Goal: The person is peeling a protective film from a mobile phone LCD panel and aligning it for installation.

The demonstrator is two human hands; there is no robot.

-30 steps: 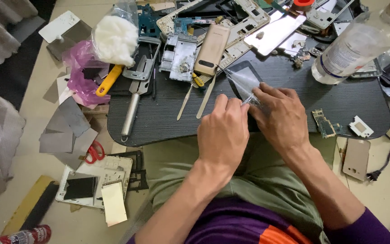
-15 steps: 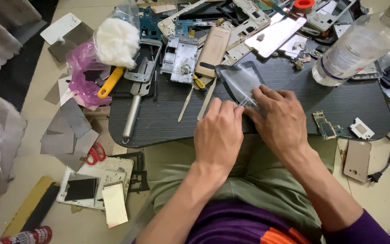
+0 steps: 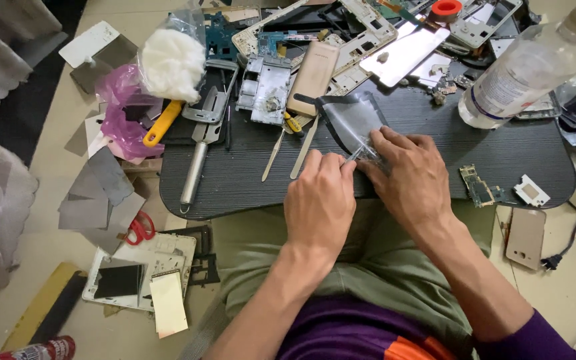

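Clear plastic pouch — dark-edged, crinkled, lying flat on the black board — near edge pinched.

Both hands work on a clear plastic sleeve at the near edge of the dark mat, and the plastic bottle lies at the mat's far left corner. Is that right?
Not quite. In the head view the bottle lies at the mat's far right corner, not the left. The rest holds: the left hand and right hand both work on the clear plastic sleeve at the mat's near edge.
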